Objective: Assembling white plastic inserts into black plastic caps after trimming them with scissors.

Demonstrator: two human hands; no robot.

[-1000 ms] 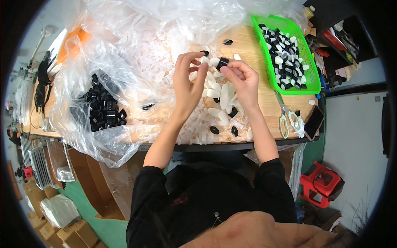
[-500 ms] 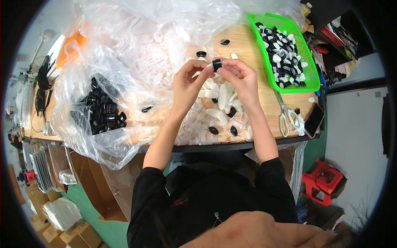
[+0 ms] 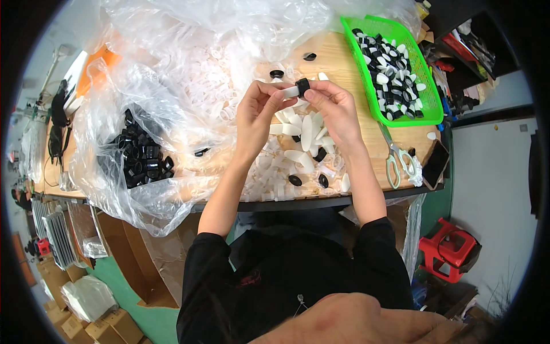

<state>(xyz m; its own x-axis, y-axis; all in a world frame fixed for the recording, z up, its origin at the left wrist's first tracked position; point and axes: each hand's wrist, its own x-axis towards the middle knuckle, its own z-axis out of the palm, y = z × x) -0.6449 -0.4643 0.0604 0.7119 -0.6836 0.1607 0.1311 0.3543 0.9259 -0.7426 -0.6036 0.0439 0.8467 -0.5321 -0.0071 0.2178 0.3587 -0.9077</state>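
Two bare hands at work in the head view, my only view, just above the middle of the frame. Left hand (image 3: pixel 256 109): thumb and fingers pinched closed on a white piece (image 3: pixel 290 92), its long end sticking out to the right. Right hand (image 3: pixel 338 109): thumb and fingertips closed on a black cap (image 3: pixel 302 87). White piece meets black cap between the hands, over the table (image 3: pixel 375 150); how far in it sits, if at all, I can't tell.

Step in hand, my read: fitting the white to the black. Next move seems to call for squaring the two up, then a firm, straight push, right pinch steady. Held tilted, the white piece might snag on the rim.

Same view, rest of the table: white pile (image 3: pixel 307 132) at centre, just below the hands, black ovals (image 3: pixel 323 181) at its lower edge. Clear bits (image 3: pixel 215 86) upper centre. Black heap (image 3: pixel 143 155) in a clear bag (image 3: pixel 91 149), left of frame. Green basket (image 3: pixel 408 122) upper right, black and white parts mixed; maybe joined ones, too small to be sure. Scissors (image 3: pixel 392 163) and phone (image 3: pixel 436 163) right of frame, near the table edge.
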